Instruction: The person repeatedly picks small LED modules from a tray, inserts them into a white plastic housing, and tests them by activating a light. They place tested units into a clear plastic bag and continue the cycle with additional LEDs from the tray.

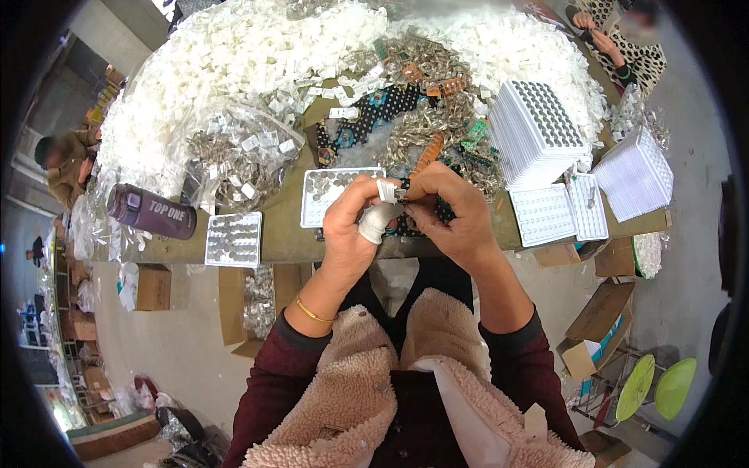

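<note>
My left hand is closed in a pinch on a small white plastic piece. A white cover sits over one of its fingers. My right hand meets it from the right, thumb and fingertips pinched together at the piece; what they grip is too small and hidden to name. Just behind my left hand lies a white tray bearing round grey discs. Beyond my fingers, a heap of small shiny metal parts covers part of a dark dotted cloth.
White plastic pieces are heaped across the table's far side. Stacked trays stand right, with flat trays before them. At left are a bag of parts, a bottle and a disc tray. Two other people sit nearby.
</note>
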{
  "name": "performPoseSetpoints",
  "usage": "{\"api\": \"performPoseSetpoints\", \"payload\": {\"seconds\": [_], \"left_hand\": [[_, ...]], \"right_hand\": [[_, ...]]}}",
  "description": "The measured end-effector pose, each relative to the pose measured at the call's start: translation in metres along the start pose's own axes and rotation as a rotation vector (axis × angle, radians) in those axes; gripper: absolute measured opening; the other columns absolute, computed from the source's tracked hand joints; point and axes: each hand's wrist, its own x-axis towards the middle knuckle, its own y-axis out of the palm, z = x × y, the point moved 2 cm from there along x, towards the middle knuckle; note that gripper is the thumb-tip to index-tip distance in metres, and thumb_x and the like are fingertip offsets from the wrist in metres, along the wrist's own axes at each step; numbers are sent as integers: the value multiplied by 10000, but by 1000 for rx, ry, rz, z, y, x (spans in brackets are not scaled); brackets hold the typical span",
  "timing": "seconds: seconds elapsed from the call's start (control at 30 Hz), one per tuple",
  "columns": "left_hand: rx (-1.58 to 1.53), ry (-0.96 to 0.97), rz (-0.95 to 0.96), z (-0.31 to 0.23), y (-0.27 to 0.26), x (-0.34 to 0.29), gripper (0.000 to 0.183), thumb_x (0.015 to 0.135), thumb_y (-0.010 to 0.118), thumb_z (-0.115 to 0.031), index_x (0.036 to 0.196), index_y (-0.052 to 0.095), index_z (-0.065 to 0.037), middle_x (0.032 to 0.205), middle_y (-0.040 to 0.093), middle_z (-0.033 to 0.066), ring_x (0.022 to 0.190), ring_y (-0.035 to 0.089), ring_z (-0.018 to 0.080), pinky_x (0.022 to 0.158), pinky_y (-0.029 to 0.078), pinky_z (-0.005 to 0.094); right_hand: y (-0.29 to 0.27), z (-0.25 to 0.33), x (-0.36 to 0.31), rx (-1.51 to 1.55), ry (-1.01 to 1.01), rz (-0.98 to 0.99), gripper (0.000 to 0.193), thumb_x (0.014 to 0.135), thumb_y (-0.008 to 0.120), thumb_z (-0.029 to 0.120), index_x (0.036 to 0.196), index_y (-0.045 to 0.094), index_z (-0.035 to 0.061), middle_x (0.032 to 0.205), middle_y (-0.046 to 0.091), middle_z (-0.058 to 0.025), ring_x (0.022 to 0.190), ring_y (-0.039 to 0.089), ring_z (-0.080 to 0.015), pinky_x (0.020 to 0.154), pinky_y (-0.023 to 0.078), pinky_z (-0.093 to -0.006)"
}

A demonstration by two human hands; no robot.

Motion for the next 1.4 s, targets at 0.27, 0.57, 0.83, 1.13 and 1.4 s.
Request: {"api": "performPoseSetpoints", "payload": {"seconds": [0.27, 0.57, 0.83, 1.13, 1.4], "left_hand": [[175, -20, 46, -8, -13, -3, 309, 812, 698, 76, 1109, 718, -4, 809, 583, 25, 712, 566, 98, 607, 472, 236], [348, -46, -165, -10, -4, -28, 249, 839, 663, 79, 1077, 710, 23, 781, 605, 47, 667, 576, 105, 602, 491, 264], [-332, -294, -339, 9, -22, -21, 282, 1023, 572, -173, 1178, 612, 59, 749, 581, 18, 658, 547, 110, 710, 495, 300], [-519, -277, -312, 7, -25, -22, 367, 1009, 615, -246, 1203, 598, 65, 854, 612, 9, 723, 582, 122, 748, 496, 308], [-275, -155, -224, -6, -21, -24, 320, 1024, 573, -197, 1229, 619, 44, 866, 610, 10, 756, 577, 100, 740, 480, 269]], "right_hand": [[11, -6, -16, -19, 42, -50, 222, 732, 666, -137, 909, 639, -6, 901, 649, -88, 758, 617, -188, 670, 488, -278], [42, -11, -36, 54, 58, -301, 124, 815, 685, -89, 890, 622, -13, 887, 623, -51, 713, 603, -102, 609, 475, -235], [10, -34, -23, 573, 137, -451, 133, 952, 639, 32, 1081, 667, 16, 1036, 677, -47, 874, 655, -123, 791, 545, -277], [-2, -39, -22, -263, 176, -159, 103, 895, 667, 48, 997, 666, 51, 1042, 661, -84, 905, 667, -190, 761, 523, -334], [11, -32, -8, -875, -138, -53, 182, 787, 679, 18, 962, 678, 69, 1033, 640, -54, 948, 594, -270, 823, 441, -379]]}}
